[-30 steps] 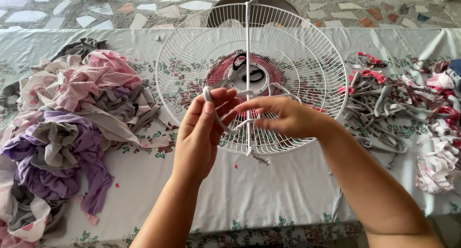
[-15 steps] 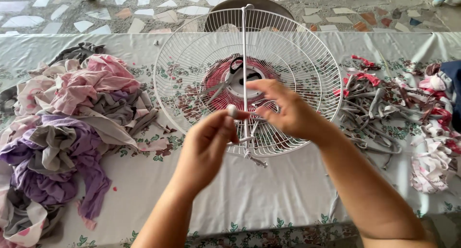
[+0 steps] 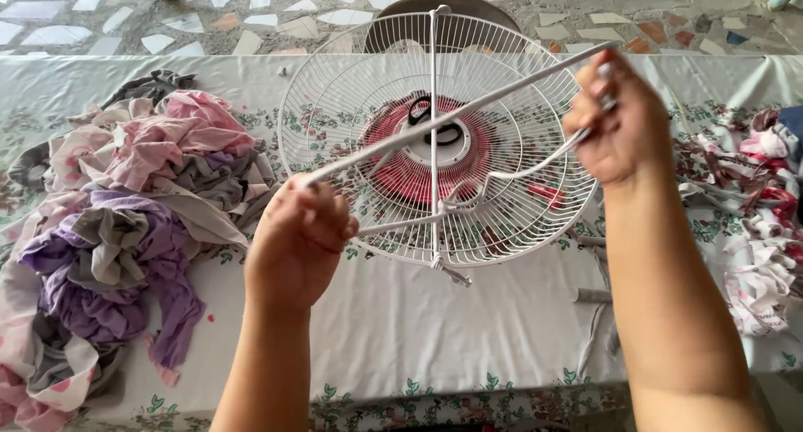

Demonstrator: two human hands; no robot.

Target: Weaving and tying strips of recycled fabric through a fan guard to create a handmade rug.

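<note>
Outdoors, by the look of the broken-tile paving (image 3: pixel 192 14) beyond the far edge, you are working at a surface (image 3: pixel 468 323) covered with a pale cloth printed with small green sprigs.

Your left hand (image 3: pixel 297 240) is closed in a fist around the near end of a grey fabric strip (image 3: pixel 468 107), and your right hand (image 3: pixel 615 118) is pinched shut on its far end, raised higher, so the strip runs taut on a slant between them. It crosses in front of the white wire fan guard (image 3: pixel 335 122), which stands tilted just beyond your left hand, with a red patch already filling its middle.

You could lose the strip if either grip loosens while it is this tight; it would likely spring back and slacken whatever is already worked through the wires. Pulling harder could also drag the light guard towards you or tip it, since neither hand is steadying it. A strip end could snag on the wire stubs at the guard's bottom.

Left of your left hand lies a heap of pink, purple and grey cloth (image 3: pixel 117 231). Right of your right hand sit more cut strips (image 3: pixel 753 223).
</note>
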